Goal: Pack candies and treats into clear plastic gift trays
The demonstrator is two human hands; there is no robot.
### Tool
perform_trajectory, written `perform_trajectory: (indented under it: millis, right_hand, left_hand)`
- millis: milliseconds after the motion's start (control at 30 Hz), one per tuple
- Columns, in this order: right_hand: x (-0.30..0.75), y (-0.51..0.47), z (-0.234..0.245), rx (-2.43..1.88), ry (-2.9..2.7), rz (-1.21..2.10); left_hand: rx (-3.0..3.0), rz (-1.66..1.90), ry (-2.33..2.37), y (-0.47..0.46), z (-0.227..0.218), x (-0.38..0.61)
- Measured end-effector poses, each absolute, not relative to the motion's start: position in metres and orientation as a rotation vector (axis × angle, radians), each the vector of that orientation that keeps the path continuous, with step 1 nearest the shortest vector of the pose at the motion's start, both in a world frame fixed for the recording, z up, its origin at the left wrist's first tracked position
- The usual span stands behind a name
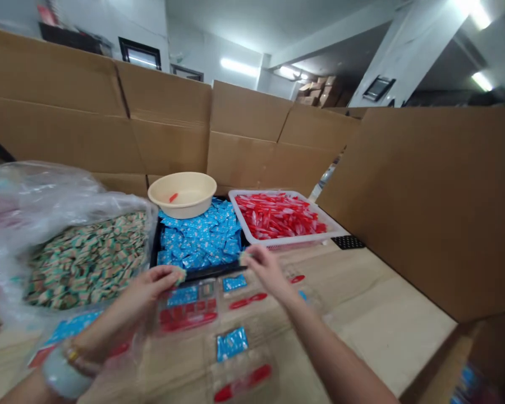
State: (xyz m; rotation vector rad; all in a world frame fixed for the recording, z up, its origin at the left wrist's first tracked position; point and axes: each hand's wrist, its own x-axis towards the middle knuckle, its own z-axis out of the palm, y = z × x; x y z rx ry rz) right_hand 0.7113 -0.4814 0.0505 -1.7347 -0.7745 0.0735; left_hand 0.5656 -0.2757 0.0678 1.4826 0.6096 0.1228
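Across the centre of the frame, the left hand and right hand are pinching small pale-green pieces near clear trays. Blue packets and red pieces are already lying inside; filling is seemingly only partly done, the leftmost being fullest.

2 forearms run off the bottom edge; the piece in the left hand is blurred.

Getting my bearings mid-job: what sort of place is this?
Probably a packing workshop: blue packets heaped in a black tray, red plastic pieces filling a white basket, and cardboard boxes stacked in the background.
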Motion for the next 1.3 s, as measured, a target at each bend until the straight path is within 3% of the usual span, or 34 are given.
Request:
perform_trajectory:
  millis: [200,500,867,1300]
  right_hand:
    - [0.756,-0.619,0.022,-1.781,-0.322,0.138]
    - [0.717,-0.618,-0.036,-1.703,-0.355,0.457]
    - [0.729,-0.601,-0.044,-1.630,-0.339,0.551]
    - [0.767,-0.567,-0.048,-1.573,-0.186,0.378]
  left_hand:
    - [1.769,-0.037,0.413,-0.375,0.027,0.649]
    - [2.189,0.084,0.429,-0.422,-0.039,0.726]
    - [2.478,0.078,0.330,-0.432,-0.047,0.723]
    - [2.642,0.071,0.232,-0.441,-0.049,0.718]
